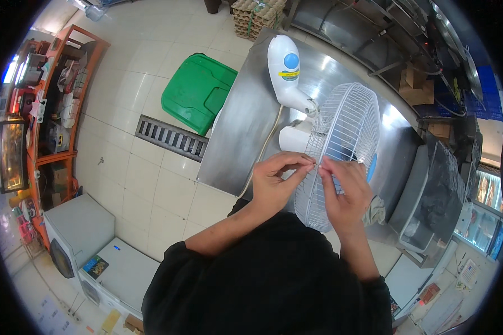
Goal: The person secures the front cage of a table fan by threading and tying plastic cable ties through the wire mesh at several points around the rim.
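A white electric fan lies on a stainless steel table (232, 137), its round wire guard (349, 114) standing on edge. The fan's stand (282, 61), with a blue disc and a yellow label, points away from me. Behind the guard sits the white motor housing (295, 138). My left hand (274, 181) and my right hand (346, 192) meet at the guard's near rim, thumbs and fingertips pinched close together. Whatever is between them is too small to make out. A pale cord (268, 137) runs from the fan past my left hand.
Left of the table are a green lidded bin (198, 92) and a floor drain grate (170, 137). Stacked egg trays (257, 17) stand beyond the table. A crumpled cloth (375, 211) lies right of my right hand, near a steel sink (419, 212). White appliances (123, 273) stand at lower left.
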Tool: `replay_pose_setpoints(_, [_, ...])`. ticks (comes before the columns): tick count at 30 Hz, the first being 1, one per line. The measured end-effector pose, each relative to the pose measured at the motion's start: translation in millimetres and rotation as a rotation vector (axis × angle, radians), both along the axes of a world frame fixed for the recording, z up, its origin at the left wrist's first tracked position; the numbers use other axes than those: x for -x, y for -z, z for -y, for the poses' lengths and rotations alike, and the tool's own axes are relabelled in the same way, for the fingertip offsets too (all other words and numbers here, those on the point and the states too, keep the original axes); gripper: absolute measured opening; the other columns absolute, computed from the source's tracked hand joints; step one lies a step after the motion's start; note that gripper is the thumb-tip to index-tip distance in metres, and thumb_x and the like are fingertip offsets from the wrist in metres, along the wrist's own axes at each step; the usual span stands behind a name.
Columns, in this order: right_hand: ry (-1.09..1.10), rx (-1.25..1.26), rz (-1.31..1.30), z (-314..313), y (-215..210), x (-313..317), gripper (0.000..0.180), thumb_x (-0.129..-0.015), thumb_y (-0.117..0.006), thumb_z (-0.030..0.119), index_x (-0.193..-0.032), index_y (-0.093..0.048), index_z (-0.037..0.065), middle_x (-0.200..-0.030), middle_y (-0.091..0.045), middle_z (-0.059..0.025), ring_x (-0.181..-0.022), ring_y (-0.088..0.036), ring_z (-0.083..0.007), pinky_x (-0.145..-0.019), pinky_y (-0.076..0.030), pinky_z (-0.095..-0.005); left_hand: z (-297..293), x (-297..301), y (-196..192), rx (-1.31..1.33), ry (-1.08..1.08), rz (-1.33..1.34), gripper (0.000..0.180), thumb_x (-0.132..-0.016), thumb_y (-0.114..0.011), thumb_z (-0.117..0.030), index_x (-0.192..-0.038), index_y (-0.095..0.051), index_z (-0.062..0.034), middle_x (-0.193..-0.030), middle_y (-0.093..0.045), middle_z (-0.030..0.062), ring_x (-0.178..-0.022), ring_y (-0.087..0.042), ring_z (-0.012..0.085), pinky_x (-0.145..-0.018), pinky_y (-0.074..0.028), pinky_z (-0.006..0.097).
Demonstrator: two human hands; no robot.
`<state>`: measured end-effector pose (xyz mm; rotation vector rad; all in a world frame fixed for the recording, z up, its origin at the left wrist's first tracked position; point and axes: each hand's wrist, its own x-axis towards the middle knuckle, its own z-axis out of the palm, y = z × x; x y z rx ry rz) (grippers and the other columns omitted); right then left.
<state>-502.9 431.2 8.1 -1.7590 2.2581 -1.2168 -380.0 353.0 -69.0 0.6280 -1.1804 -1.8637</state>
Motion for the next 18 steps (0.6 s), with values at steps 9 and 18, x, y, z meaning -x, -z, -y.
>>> replay_pose_setpoints(9, [-0.022, 0.019, -0.017, -1.8, 4.1, 1.7, 0.021, -0.075, -0.079, -0.001, -0.094, -0.075, 0.006, -0.091, -0.073, -0.0051, -0.079, -0.065, -0.0196, -0.07, -0.042, -0.0322, 5.6, -2.7, 0.0, 0.309, -0.06, 0.143, 0.017, -0.08, -0.076, 0.007, -0.096, -0.076, 0.0012, -0.098, -0.074, 0.0127, -0.091, -0.072, 0.0203, -0.08, -0.057, 0.03])
replay_pose_setpoints(18, [-0.03, -0.054, -0.023, -2.6, -0.4, 0.8, 0.021, -0.076, -0.078, 0.0, -0.096, -0.076, 0.007, -0.092, -0.071, -0.0038, -0.08, -0.062, -0.0207, -0.073, -0.041, -0.033, 8.4, -5.3, -1.9, 0.403, -0.053, 0.142, 0.019, -0.081, -0.075, 0.007, -0.1, -0.075, 0.0016, -0.101, -0.074, 0.0119, -0.093, -0.072, 0.0192, -0.083, -0.058, 0.028])
